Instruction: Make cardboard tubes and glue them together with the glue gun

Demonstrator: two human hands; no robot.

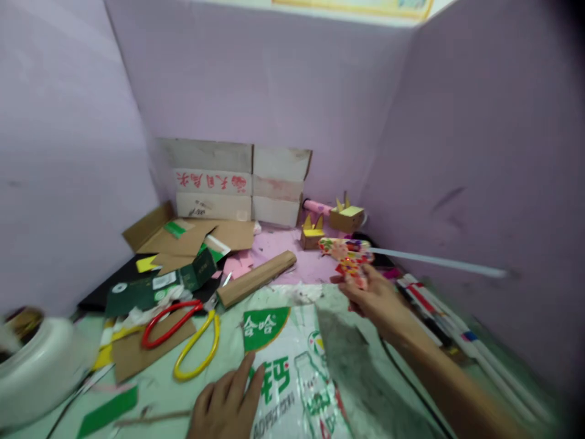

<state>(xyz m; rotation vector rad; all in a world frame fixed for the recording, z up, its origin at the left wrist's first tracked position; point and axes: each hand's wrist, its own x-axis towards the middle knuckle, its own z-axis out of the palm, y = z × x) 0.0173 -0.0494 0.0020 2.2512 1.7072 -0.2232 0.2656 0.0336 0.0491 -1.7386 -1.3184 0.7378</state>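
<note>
A floral-patterned hot glue gun (346, 256) is gripped in my right hand (365, 292), above the right part of the table. Out of its back end runs a long, pale glue stick (439, 261), toward the right wall. My left hand (228, 399) lies with its fingers stretched out at the left edge of a white and green printed cardboard piece (292, 372). Left of that piece, scissors (196, 338) with one red and one yellow handle rest near a brown cardboard strip (258, 279).
Cut cardboard (196, 238) and a dark green box piece (146, 292) lie at the back left. Two small brown boxes (347, 218) with yellow points stand at the back right. A white round container (46, 372) is at left; glue sticks (484, 360) lie along the right wall.
</note>
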